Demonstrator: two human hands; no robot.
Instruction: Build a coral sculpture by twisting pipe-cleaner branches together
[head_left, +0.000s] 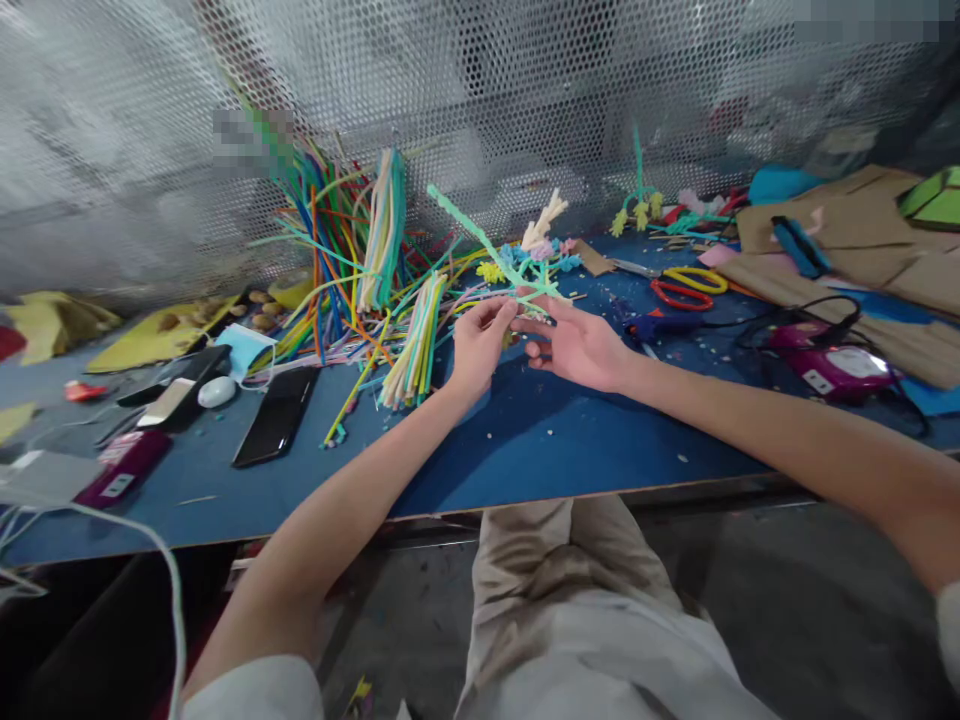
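Note:
Over the middle of the blue table (pixel 420 480), my left hand (pixel 478 347) is pinched at the lower end of a mint-green pipe-cleaner stem (pixel 471 225). The stem slants up and to the left, with short green branches near its base. My right hand (pixel 585 347) faces it from the other side, thumb and forefinger closed on the green branches, other fingers curled loosely. The fingertips hide the exact joint. Just behind lie small pipe-cleaner flowers: a cream one (pixel 545 220), a yellow one (pixel 490 272) and a lilac one (pixel 541 249).
Bundles of coloured pipe cleaners (pixel 409 340) stand left of my hands, near a black phone (pixel 275 417). To the right are scissors (pixel 682 287), a blue glue gun (pixel 660 325), a purple box with a cord (pixel 832 360) and cardboard (pixel 862 230). A perforated metal screen (pixel 487 90) rises behind.

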